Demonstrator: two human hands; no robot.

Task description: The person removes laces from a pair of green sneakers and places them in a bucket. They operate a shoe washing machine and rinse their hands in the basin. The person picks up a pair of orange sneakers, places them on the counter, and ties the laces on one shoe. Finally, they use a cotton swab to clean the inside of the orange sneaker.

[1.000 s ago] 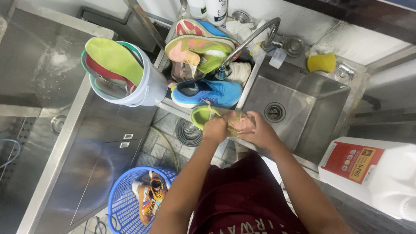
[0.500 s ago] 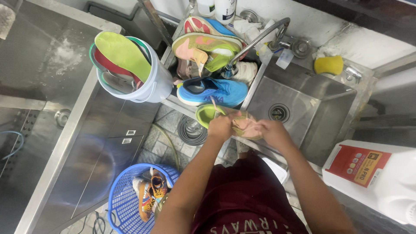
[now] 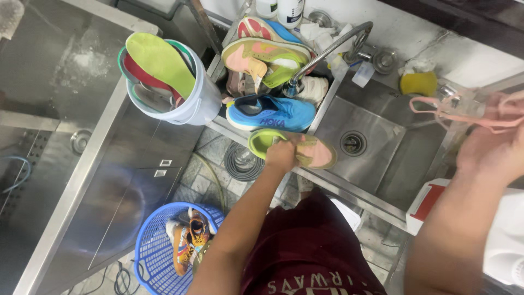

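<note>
The left hand [image 3: 282, 154] is closed around a lime-green and pink running shoe [image 3: 295, 149], holding it over the near rim of the steel sink [image 3: 382, 139]. The right hand [image 3: 488, 150], raised at the right and blurred, grips a pink shoelace [image 3: 458, 112] that trails left above the sink. Just beyond the held shoe lies a blue running shoe [image 3: 270, 112], with more shoes piled behind it. A white bucket [image 3: 191, 104] of insoles stands to the left, and a blue basket [image 3: 158, 246] sits near on the floor.

Single head-worn view, looking steeply down, close over steel sink [image 3: 382, 136], floor below
</note>
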